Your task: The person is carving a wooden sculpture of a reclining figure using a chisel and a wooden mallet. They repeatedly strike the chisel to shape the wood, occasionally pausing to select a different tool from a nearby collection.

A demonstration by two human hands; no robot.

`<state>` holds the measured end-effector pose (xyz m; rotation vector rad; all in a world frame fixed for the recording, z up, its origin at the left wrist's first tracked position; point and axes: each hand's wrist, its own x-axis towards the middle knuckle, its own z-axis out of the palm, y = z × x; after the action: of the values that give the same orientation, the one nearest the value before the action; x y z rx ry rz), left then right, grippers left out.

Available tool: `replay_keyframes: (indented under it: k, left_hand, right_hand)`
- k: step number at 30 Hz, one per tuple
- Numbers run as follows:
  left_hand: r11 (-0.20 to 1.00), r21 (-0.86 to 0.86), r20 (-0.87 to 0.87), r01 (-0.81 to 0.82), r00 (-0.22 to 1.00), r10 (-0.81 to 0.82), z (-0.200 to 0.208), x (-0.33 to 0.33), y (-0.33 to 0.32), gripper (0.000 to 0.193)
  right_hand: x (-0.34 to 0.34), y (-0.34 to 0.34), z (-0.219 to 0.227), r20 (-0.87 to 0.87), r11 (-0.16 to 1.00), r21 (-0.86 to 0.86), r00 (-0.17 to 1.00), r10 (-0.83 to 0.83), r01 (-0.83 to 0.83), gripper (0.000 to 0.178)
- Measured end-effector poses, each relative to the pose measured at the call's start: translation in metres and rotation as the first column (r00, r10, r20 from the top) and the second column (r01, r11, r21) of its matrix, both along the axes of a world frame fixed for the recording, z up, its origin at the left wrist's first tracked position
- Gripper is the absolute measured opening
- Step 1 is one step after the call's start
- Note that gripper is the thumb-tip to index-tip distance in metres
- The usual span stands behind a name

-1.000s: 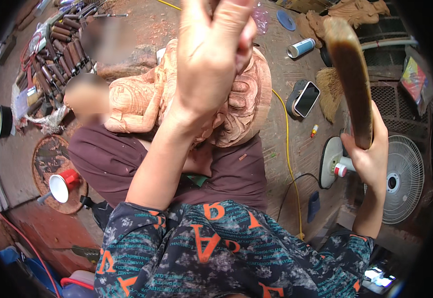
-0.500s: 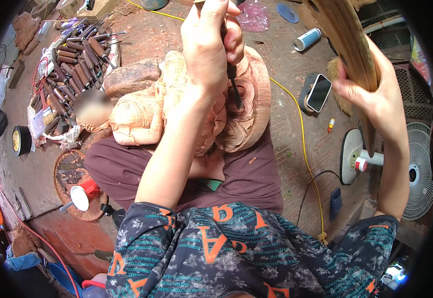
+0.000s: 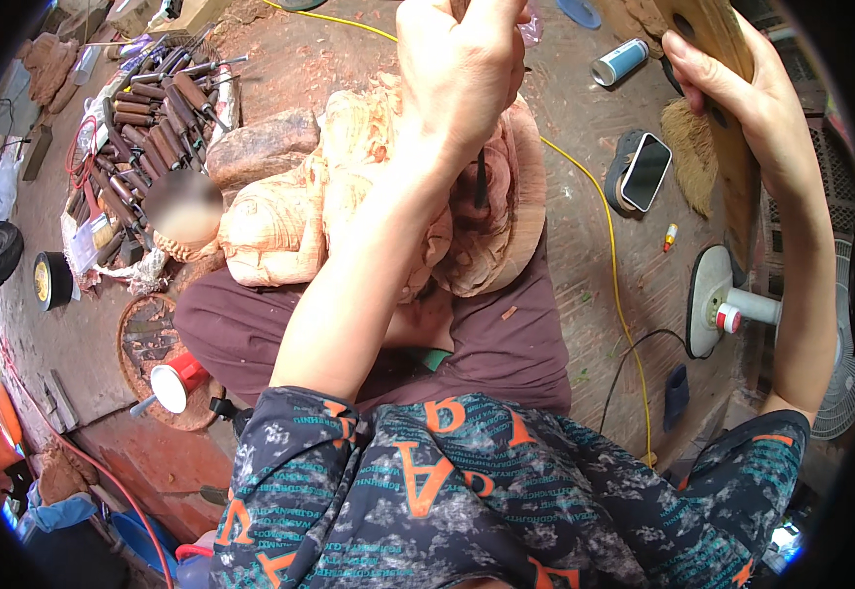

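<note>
A carved wooden statue (image 3: 270,236) lies on its side across my lap, its rounded base to the right. My left hand (image 3: 462,83) is wrapped around the handle of a carving chisel (image 3: 480,179), which stands nearly upright. The chisel's dark blade reaches down to the carved hollow near the base; its tip is hard to make out in shadow. Raised at the right, my right hand (image 3: 756,98) grips a long, flat wooden bat (image 3: 738,201) with dark holes in it. The bat is apart from the chisel.
Many wooden-handled chisels (image 3: 158,128) fill a tray at the left, by a wood block (image 3: 263,147). Rightward lie a yellow cord (image 3: 609,224), a phone (image 3: 646,173), a spray can (image 3: 621,63), a straw brush (image 3: 691,162) and a standing fan (image 3: 833,398). A red cup (image 3: 180,381) is near my left knee.
My right hand and the bat have swung slightly up and right, away from the statue. My left hand has shifted right with the chisel, now more upright. The whole view has drifted slightly.
</note>
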<state>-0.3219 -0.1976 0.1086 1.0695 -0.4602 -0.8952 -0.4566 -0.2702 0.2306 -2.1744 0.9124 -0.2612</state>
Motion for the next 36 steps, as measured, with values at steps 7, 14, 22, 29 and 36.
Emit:
replay_keyframes:
  k: [7,14,22,29,36]
  left_hand:
    - [0.991,-0.125,0.255,-0.052,0.963,0.083,-0.022,0.011,-0.015,0.026]
    - [0.997,-0.036,0.068,0.064,0.996,-0.062,-0.016,0.009,-0.018,0.023]
    - [0.962,-0.271,0.467,0.02,0.877,0.113,-0.03,0.011,-0.031,0.024]
    - [0.915,-0.387,0.674,-0.113,0.642,0.365,-0.033,0.003,-0.032,0.028]
    - [0.904,-0.416,0.382,0.104,0.922,0.07,-0.022,-0.016,-0.019,0.018]
  right_hand:
    - [-0.006,-0.005,-0.024,-0.146,0.747,-0.582,0.945,0.292,-0.321,0.056]
    - [-0.043,-0.064,-0.043,-0.227,0.709,-0.63,0.948,0.222,-0.317,0.041]
    - [-0.063,-0.06,-0.034,-0.196,0.915,-0.396,0.981,-0.002,-0.077,0.053]
    - [-0.068,-0.034,-0.043,-0.073,0.878,-0.478,0.997,0.008,-0.042,0.037]
    - [-0.086,-0.01,-0.041,-0.031,0.891,-0.454,0.999,-0.019,0.003,0.039]
